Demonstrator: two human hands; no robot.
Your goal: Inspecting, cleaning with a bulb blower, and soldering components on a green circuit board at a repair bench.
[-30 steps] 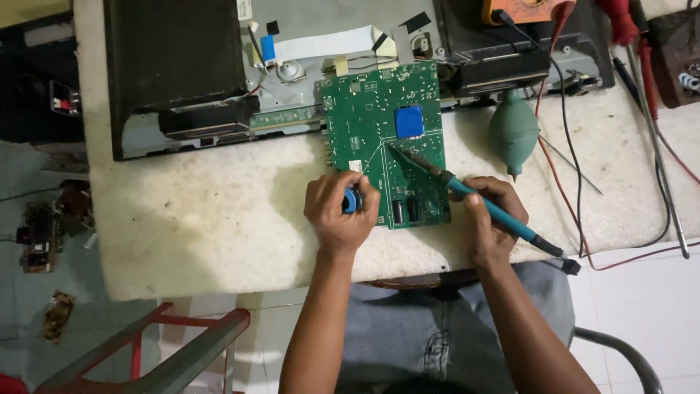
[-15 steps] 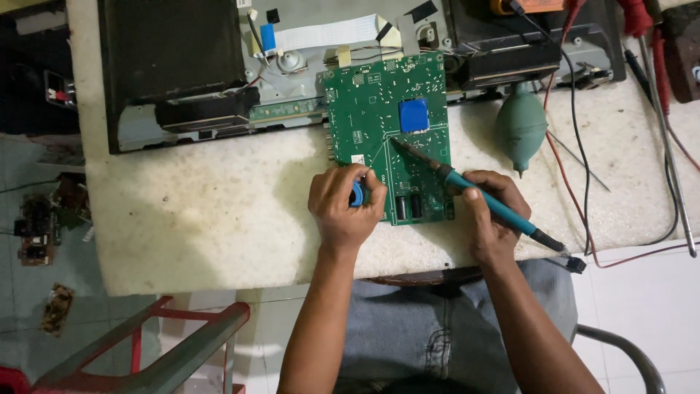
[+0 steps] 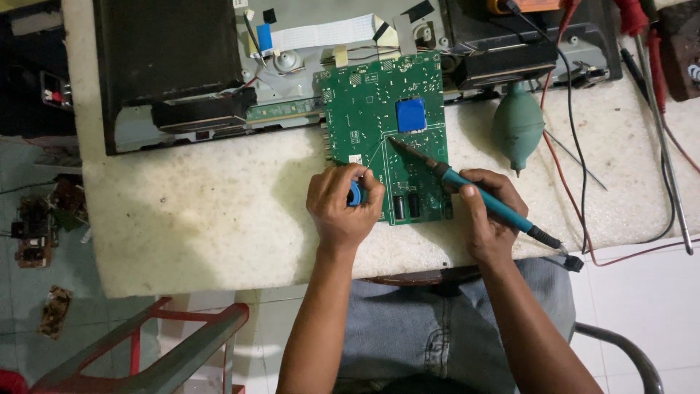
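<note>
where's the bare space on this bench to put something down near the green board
The widest bare patch of the white bench top lies left of the green circuit board, below the black chassis and beside the left hand. A smaller one sits between the right hand and the green rubber blower. The far right is crowded with cables and probes.

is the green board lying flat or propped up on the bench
Flat. The board lies face up on the white bench, its top edge by the opened chassis; the left hand rests on it.
</note>
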